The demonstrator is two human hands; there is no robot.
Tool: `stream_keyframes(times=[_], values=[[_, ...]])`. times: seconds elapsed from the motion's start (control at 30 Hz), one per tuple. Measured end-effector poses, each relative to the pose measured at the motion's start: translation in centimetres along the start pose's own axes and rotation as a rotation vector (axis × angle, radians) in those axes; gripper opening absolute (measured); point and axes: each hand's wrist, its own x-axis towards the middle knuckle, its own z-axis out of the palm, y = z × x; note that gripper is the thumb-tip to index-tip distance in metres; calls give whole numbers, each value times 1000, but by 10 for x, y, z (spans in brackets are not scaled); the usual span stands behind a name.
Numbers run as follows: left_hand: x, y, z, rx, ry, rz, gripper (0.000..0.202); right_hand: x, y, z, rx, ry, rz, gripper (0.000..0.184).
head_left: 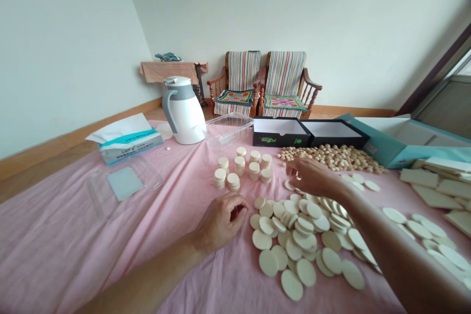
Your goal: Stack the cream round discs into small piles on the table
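My left hand [223,220] rests on the pink cloth with its fingers curled in and thumb against them; no object shows in it. It lies just left of a heap of loose pale round wooden discs [294,245]. My right hand [311,175] reaches over the far side of that heap, its fingers bent down and drawn together. What its fingertips hold, if anything, I cannot make out. Close beyond it spreads a pile of small wooden balls [331,156]. Several short stacks of discs [240,164] stand upright beyond my left hand.
Behind the stacks are a clear plastic tray [231,126], a white jug [186,115] and two black boxes [281,140]. A tissue pack [128,140] and a clear lid [147,174] lie left. Rectangular wooden pieces [434,194] and a light-blue box [397,152] are right.
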Motion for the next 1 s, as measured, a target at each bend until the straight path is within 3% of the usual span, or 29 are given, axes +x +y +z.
stream_keyframes(times=[0.1,0.27,0.4,0.63,0.83,1.0], values=[[0,-1,0,5,3,0,16,-5,1,4,-90,-109,-90,18],[-1,0,0,15,3,1,15,-5,-3,13,-190,-112,-83,17],[0,0,0,15,5,-5,15,0,-7,15,-83,-33,-71,14],[1,2,-1,-8,0,-9,16,11,-25,22,250,324,-160,23],[0,0,0,-17,-12,-12,16,12,-32,35,316,367,-190,23],[-1,-1,0,-8,-6,-6,16,12,-27,26,322,378,-146,25]])
